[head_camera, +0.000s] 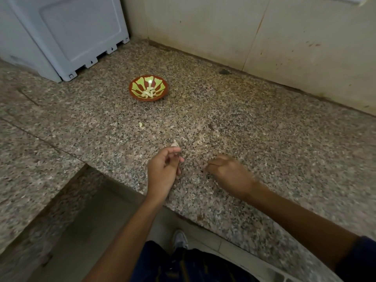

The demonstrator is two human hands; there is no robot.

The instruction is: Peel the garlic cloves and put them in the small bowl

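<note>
**Garlic peeling, granite counter**

Left hand [162,171]: fingers curled, pinching a small garlic clove [176,154] at the fingertips. Right hand [227,173]: just beside it, fingers curled under; whether it holds anything cannot be told. Small bowl [133,86]: well beyond both hands, holding peeled cloves [148,93]. One loose clove [140,124] between bowl and left hand.

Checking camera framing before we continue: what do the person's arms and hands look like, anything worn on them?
Both hands, left hand and right hand, are bare, with no gloves, rings or watch visible. The left forearm is bare to the frame edge. A dark navy sleeve covers the right upper arm near the frame edge.
</note>
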